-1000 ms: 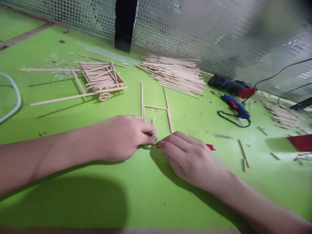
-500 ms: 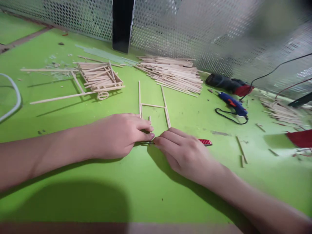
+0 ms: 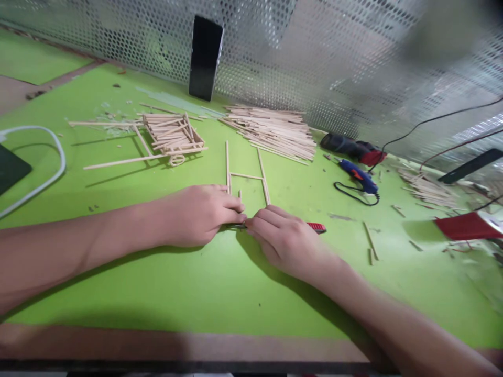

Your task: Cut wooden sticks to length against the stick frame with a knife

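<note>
My right hand (image 3: 291,241) is closed around a red-handled utility knife (image 3: 316,228), whose handle end sticks out on the right and whose blade lies low near my left fingertips. With thumb and fingers pinched, my left hand (image 3: 206,214) holds a short thin wooden stick (image 3: 240,194) against the table; its lower end is hidden. Both hands' fingertips nearly meet at the blade. Just beyond them lies an H-shaped frame of wooden sticks (image 3: 247,176), its near part covered by my hands.
On the green table (image 3: 220,293) stand a small stick-built cart (image 3: 173,133), a pile of sticks (image 3: 271,131), a blue glue gun (image 3: 357,176), a black-and-red tool (image 3: 351,148) and a red spool (image 3: 463,226). A phone (image 3: 205,58) leans on the perforated metal screen (image 3: 259,47).
The camera view has shifted, bringing the table's front edge and more of the left side into sight. Both hands keep almost the same pose on the stick and knife.
</note>
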The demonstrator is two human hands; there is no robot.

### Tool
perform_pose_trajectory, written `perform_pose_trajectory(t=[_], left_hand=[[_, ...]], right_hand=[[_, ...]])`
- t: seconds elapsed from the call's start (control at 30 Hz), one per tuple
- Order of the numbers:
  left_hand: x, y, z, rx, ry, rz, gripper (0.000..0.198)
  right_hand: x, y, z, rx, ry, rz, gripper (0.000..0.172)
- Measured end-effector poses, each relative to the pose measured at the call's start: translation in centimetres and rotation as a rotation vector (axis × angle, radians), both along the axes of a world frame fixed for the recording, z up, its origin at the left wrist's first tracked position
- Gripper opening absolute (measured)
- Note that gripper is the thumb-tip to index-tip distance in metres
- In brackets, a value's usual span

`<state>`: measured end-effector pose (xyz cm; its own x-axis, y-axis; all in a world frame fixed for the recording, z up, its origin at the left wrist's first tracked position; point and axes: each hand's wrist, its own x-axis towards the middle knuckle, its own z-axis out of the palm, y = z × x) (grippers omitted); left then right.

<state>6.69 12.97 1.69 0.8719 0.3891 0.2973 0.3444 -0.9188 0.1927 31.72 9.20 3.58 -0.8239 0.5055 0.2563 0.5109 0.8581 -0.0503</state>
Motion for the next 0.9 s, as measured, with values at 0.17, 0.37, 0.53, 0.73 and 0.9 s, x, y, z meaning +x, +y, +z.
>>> perform_pose_trajectory(t=[0.17,0.37,0.53,0.73,0.9], left_hand=[[-0.11,-0.09,0.09,-0.009,0.044,0.003,0.045],[-0.21,-0.36,0.03,-0.065,0.048,0.016,0.045],[-0.32,-0.65,0.06,-0.08,0.048,0.041,0.046],[-0.22,-0.71,0.23,-0.112,0.082,0.044,0.045],[-0.17,-0.73,0.32,-0.146,0.093,0.051,0.045]], right_hand=[[0.17,-0.25,-0.13,-0.039,0.058,-0.047,0.019],[0.78,-0.23,-0.17,-0.083,0.119,-0.034,0.016],[0.75,-0.18,0.06,-0.112,0.139,-0.037,0.016],[0.64,-0.06,0.19,-0.104,0.134,-0.033,0.017],[0.53,0.08,0.27,-0.109,0.142,-0.037,0.019]])
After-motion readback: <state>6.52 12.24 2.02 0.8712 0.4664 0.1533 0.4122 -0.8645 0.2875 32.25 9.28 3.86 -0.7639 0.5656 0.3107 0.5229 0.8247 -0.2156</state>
